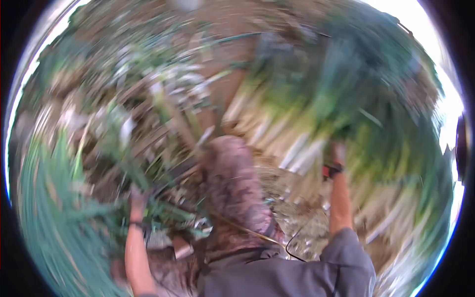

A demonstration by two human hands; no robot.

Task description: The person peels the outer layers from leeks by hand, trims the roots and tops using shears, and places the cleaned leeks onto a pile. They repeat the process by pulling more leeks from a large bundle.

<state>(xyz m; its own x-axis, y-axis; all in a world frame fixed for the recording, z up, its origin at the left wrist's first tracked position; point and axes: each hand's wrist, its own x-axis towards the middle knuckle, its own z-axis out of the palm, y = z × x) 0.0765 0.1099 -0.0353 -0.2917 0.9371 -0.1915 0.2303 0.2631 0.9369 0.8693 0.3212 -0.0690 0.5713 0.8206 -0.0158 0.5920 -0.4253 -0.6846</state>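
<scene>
Motion blur smears most of the view. My right hand (337, 153), with a dark and red band at its wrist, reaches onto a pile of long green onions (302, 151) with white stems and green tops. Its fingers blur into the stalks, and I cannot tell whether they grip any. Low on the left, my left hand (138, 197) is beside loose green leaves (170, 213), a dark band around its wrist. The fingers there are smeared too, and a dark, thin shape lies close to them.
Cut leaves and pale scraps (143, 109) litter the ground at left. More long green leaves (54, 222) spread along the left edge. My bent knee (230, 168) stands between the two sides, with a thin cord (247, 230) across my lap. Bare brown soil (230, 49) shows ahead.
</scene>
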